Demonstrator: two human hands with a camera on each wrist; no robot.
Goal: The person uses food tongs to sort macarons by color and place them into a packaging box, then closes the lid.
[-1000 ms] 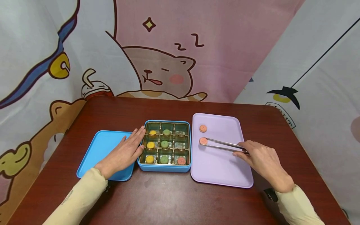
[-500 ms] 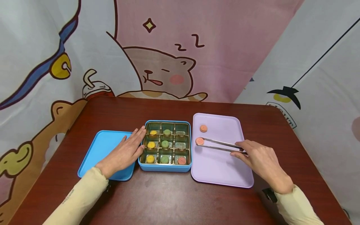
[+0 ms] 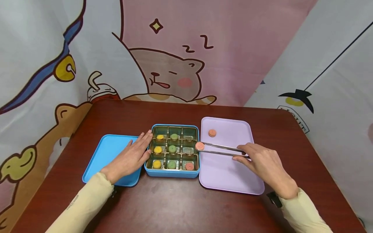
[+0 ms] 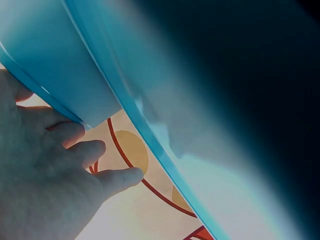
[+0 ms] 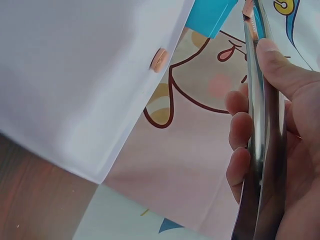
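Observation:
My right hand grips metal tongs that pinch a pink round sweet, held over the right rim of the blue box. The box has nine gold compartments: yellow sweets fill the left column, green ones the middle, and one pink sweet lies at the front right. Another pink sweet lies on the lilac tray. My left hand rests flat against the box's left side, fingers straight. In the right wrist view the tongs run along my fingers.
The blue lid lies left of the box under my left wrist. All stand on a dark red table. A cartoon-print curtain hangs close behind and to the sides.
The tongs have carried the pink sweet leftward from the lilac tray to the box's right rim. My left hand has stayed in place.

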